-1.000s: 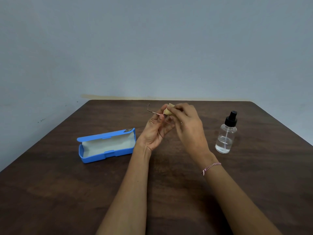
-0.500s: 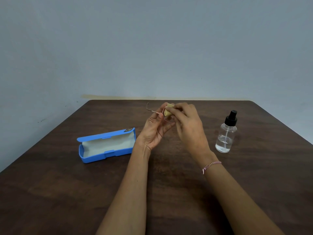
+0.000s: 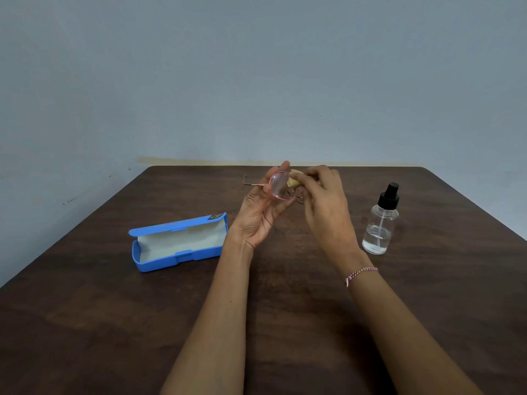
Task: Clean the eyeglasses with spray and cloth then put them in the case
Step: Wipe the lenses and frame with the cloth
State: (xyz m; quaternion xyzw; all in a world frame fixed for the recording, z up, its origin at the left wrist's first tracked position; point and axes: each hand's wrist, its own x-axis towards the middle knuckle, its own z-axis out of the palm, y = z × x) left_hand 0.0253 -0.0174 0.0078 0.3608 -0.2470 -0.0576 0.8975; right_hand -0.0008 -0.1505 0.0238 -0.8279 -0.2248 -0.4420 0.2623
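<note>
- On the dark wooden desk point(image 3: 114, 323), the count: one pair of eyeglasses point(image 3: 278, 185), one small yellow cloth point(image 3: 294, 181), one clear spray bottle point(image 3: 380, 223) with a black pump top, one blue case point(image 3: 178, 243).
- Case lies open to the left of the arms, lid tipped back, pale lining showing, nothing inside.
- Spray bottle stands upright to the right of the right hand, apart from it, a little clear liquid at the bottom.
- Desk's far edge meets a plain grey-blue wall point(image 3: 256, 81); a yellowish streak runs along the wall's base.
- Left hand point(image 3: 261, 215) is raised above the desk, palm turned up and toward the camera, grip closed on the eyeglasses at the pink-rimmed lens; one temple arm pokes out to the left.
- Right hand point(image 3: 328, 206) faces it, back of the hand toward the camera, fingertips pinched on the cloth, which sits just beside the lens, at its right edge.
- A pink-and-white thread bracelet point(image 3: 360, 273) circles the right wrist.
</note>
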